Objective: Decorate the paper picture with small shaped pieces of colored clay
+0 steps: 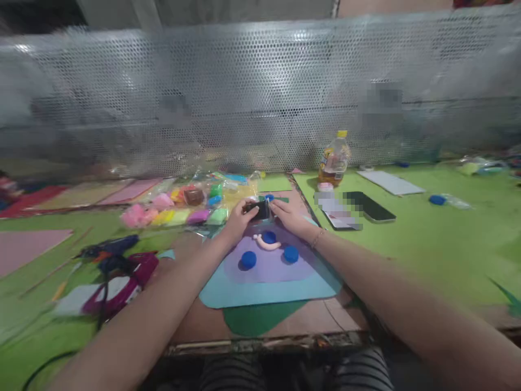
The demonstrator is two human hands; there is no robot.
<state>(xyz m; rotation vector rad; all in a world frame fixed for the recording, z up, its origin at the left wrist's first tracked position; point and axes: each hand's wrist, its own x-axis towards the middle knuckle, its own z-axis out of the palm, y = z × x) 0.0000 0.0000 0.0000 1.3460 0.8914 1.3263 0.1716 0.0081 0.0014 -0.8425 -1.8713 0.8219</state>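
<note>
Past the middle of the paper, my left hand is closed on a small black packet, with the thumb along its top. My right hand, with a bracelet at the wrist, has its fingers closed at the packet's right end. A blue cap shows just behind the packet. Nearer me, on a lilac sheet over a light-blue sheet, lie three blue discs: a left one, a right one and a rear one. A curved pale-pink clay strip overlaps the rear disc.
Colourful clay packets lie left of my hands. A dark blue glue gun and magenta object with a cable are at left. To the right are a yellow-capped bottle and a dark phone. A perforated metal panel stands behind.
</note>
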